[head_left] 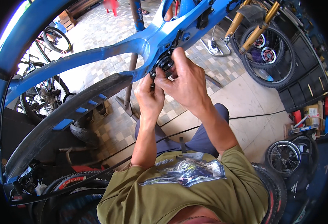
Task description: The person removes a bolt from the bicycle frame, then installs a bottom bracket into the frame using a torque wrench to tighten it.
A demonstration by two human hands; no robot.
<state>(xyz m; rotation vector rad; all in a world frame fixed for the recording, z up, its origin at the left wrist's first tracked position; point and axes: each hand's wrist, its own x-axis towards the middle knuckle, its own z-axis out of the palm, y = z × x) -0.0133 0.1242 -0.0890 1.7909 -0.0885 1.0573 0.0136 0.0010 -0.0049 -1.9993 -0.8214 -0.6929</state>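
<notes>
The person's right hand (189,83) has thumb and fingers clamped around a black round part (165,62) at a blue bicycle frame's (149,43) lower junction, the left hand (149,96) just beside, its grip impossible to tell. Beyond, a gold fork (259,30) stands near a wheel (268,55) at right; farther off is a red stool (112,5).

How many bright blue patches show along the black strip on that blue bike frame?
4: the largest patch is lowest on the black strip; the second patch, third patch and fourth patch follow, up and to the right. More may hide on its far side.
</notes>
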